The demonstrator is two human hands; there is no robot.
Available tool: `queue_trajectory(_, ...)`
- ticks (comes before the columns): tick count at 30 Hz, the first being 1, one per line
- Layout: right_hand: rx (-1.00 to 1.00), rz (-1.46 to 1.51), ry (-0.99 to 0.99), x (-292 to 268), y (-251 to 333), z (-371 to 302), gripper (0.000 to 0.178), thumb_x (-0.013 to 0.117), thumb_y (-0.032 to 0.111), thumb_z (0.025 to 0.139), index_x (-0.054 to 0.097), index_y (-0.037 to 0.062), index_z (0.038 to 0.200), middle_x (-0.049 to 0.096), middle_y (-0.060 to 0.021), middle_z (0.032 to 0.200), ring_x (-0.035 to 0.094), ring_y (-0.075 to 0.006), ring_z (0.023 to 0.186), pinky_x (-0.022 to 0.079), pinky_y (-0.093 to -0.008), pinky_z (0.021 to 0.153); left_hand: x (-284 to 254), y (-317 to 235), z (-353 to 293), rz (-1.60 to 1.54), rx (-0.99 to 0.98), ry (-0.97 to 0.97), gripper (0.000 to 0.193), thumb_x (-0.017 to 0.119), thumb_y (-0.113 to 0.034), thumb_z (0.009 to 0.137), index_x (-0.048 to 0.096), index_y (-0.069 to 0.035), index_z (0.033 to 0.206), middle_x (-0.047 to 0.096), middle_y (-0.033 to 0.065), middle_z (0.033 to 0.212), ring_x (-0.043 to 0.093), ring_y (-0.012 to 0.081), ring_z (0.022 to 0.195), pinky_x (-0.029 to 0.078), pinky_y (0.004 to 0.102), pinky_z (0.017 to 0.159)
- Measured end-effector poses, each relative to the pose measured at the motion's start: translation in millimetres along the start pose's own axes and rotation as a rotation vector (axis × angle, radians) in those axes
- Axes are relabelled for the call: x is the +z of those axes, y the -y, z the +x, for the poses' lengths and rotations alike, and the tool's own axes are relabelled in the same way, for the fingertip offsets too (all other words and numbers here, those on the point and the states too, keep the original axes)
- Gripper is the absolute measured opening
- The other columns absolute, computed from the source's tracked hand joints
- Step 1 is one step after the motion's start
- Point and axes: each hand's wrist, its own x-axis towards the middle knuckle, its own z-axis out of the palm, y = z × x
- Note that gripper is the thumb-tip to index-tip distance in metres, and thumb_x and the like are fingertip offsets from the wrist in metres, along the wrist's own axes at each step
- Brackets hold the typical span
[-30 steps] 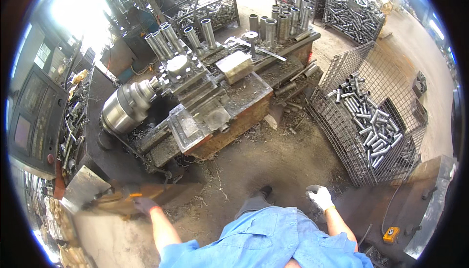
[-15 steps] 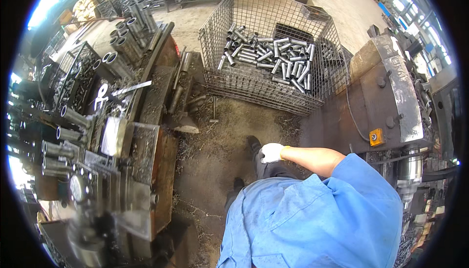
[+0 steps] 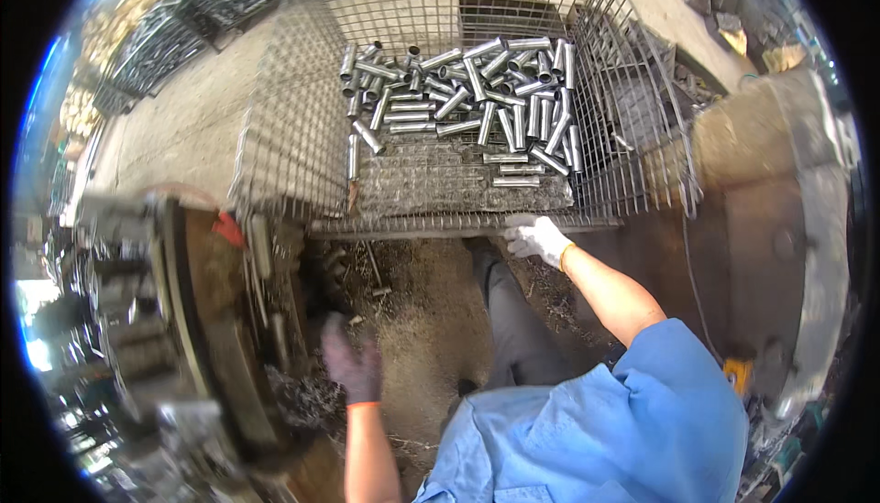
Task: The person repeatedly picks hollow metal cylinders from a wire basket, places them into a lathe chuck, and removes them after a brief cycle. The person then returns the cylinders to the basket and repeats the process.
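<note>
Filling the upper middle of the frame, a wire-mesh cage stands with its near edge just beyond the person's right hand. A machine bench, smeared by motion, takes up the lower left; a dark metal housing rises at the right. The blue shirt covers the lower middle.

At centre right, the right hand, in a white glove, overlaps the cage's near edge – whether it touches the wire, I cannot tell. Its fingers are loosely spread, with nothing seen in them. Left of centre, lower down, the left hand wears a dark glove; it is blurred, but its fingers look apart and unloaded.

The metal tubes lie jumbled inside the cage, mostly toward its back and right. They should be stiff and hard to harm, likely light enough for one hand singly, and slick – best held round the middle of the barrel, away from possibly sharp rims, starting with loose ones on top.

Smallest, a T-ended rod lies on the floor below the cage.
</note>
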Motion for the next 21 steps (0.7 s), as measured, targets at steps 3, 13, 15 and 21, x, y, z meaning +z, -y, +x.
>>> queue_trajectory(3,0.154,0.152,-0.213,-56,38,121,0.063,0.070,0.023,0.100,0.048,0.0058,0.157,0.073,-0.0125,0.126,0.075,-0.0260,0.097,0.064,-0.0386,0.077,26,-19,213,0.584,0.175,-0.130,0.092,0.089,-0.018,0.080,0.043,-0.012,0.158,0.058,0.0220,0.143,0.055,0.0432,0.133,0.047,0.0500,0.116)
queue_trajectory(13,0.326,-0.865,-0.521,-231,74,454,0.068,0.083,0.054,0.082,0.076,0.0004,0.122,0.075,-0.0249,0.122,0.073,-0.0397,0.115,0.059,-0.0440,0.099,78,78,515,0.936,-0.427,0.212,0.075,0.073,-0.047,0.097,0.045,-0.006,0.155,0.059,0.0173,0.154,0.069,0.0394,0.122,0.051,0.0519,0.103)
queue_trajectory(15,0.435,-0.928,-0.583,-240,46,491,0.062,0.084,0.057,0.079,0.081,0.0033,0.108,0.075,-0.0254,0.120,0.074,-0.0391,0.113,0.059,-0.0436,0.097,64,98,516,0.827,-0.357,0.227,0.063,0.072,-0.038,0.099,0.051,-0.005,0.148,0.062,0.0141,0.147,0.069,0.0343,0.115,0.053,0.0487,0.100)
queue_trajectory(21,0.646,-0.794,-0.791,-212,-40,536,0.079,0.090,0.051,0.077,0.065,-0.0003,0.131,0.072,-0.0244,0.132,0.072,-0.0363,0.121,0.058,-0.0446,0.102,57,84,498,0.758,-0.184,0.185,0.051,0.071,-0.030,0.101,0.058,-0.008,0.145,0.062,0.0109,0.144,0.066,0.0258,0.114,0.054,0.0456,0.097)
